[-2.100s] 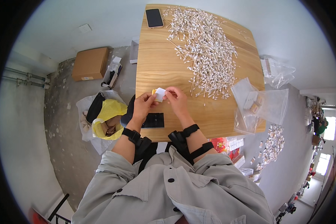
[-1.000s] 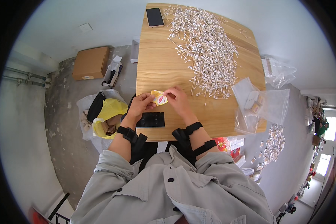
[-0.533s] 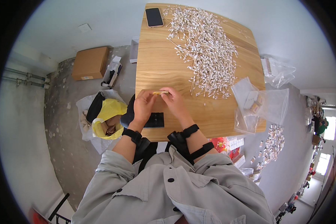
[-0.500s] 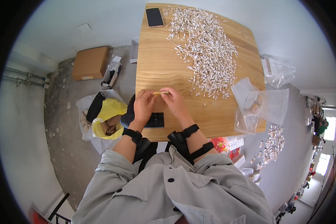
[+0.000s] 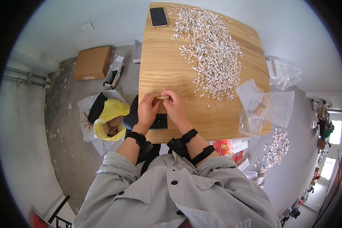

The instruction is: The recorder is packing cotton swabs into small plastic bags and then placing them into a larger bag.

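Over the near part of the wooden table (image 5: 161, 70), my left hand (image 5: 147, 109) and my right hand (image 5: 174, 107) meet around a small bundle of cotton swabs (image 5: 162, 97). It lies level between them, tan along the sticks, with both ends covered by my fingers. The thumb and fingertips of each hand are closed on one end. A large loose heap of cotton swabs (image 5: 211, 49) spreads over the far right of the table, beyond my hands. Behind my left wrist lies a flat black object (image 5: 160, 121) by the near edge.
A phone (image 5: 158, 17) rests at the far left corner. Clear plastic bags (image 5: 264, 108) hang over the right edge, one with small packs inside. On the floor are a cardboard box (image 5: 92, 64), a yellow bag (image 5: 116, 110) and a pile of small packs (image 5: 278, 146).
Both hands have stayed close together around the bundle. The bundle has turned slightly and sits a little lower, and my right fingers have shifted along it.
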A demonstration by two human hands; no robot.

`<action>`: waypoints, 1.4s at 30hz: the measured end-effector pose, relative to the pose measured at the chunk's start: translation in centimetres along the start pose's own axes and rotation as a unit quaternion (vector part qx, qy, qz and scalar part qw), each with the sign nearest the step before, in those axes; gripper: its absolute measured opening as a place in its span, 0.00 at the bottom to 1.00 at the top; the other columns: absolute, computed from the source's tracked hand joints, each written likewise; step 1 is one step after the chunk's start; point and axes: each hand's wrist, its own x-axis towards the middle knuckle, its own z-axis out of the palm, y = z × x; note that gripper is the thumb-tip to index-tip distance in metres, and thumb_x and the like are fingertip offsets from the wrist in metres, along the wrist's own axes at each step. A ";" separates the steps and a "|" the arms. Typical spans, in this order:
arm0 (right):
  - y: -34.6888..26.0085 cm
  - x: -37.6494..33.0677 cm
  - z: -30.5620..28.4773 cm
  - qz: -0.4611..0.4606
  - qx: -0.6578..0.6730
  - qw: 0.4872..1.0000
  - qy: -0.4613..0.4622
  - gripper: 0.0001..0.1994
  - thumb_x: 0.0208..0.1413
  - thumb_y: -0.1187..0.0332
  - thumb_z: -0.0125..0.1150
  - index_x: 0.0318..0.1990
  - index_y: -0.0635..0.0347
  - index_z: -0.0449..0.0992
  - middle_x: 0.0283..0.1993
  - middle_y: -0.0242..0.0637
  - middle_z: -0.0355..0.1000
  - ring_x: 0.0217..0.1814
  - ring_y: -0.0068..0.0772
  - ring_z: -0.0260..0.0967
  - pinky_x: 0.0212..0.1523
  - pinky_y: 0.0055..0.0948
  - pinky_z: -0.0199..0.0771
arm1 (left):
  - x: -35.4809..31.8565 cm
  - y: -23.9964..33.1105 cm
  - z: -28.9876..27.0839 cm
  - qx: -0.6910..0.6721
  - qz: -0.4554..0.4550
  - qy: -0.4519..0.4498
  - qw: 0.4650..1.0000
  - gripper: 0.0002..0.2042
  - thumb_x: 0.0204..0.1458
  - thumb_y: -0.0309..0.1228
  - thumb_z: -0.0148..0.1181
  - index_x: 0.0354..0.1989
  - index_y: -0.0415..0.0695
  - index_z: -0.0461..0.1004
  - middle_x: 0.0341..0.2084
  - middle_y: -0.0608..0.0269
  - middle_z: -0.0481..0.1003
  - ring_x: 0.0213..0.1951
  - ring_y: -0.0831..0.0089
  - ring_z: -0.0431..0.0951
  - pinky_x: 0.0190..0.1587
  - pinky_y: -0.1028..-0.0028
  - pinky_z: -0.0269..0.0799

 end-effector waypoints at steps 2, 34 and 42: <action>0.3 -0.2 0.4 0.018 0.045 0.999 -0.003 0.14 0.46 0.85 0.49 0.41 0.65 0.71 0.47 0.42 0.68 0.51 0.34 0.68 0.52 0.27 0.68 | 0.0 0.1 0.0 0.000 0.006 0.001 1.000 0.10 0.46 0.24 0.62 0.38 0.40 0.76 0.27 0.57 0.73 0.25 0.67 0.74 0.30 0.73 0.70; -0.6 1.9 -1.7 0.056 -0.171 0.984 0.018 0.11 0.49 0.70 0.59 0.41 0.60 0.72 0.33 0.40 0.72 0.33 0.36 0.72 0.36 0.32 0.72 | 5.8 -4.5 -1.7 0.133 -0.093 0.002 0.987 0.16 0.44 0.36 0.64 0.38 0.40 0.72 0.25 0.55 0.77 0.28 0.61 0.78 0.33 0.66 0.73; -6.0 -11.5 -12.3 0.088 -0.320 0.943 -0.014 0.11 0.53 0.69 0.58 0.43 0.60 0.72 0.35 0.41 0.70 0.38 0.34 0.71 0.38 0.29 0.73 | 7.6 -7.1 -2.2 0.249 0.012 -0.025 0.968 0.20 0.48 0.46 0.62 0.37 0.40 0.70 0.28 0.54 0.72 0.32 0.57 0.74 0.35 0.62 0.68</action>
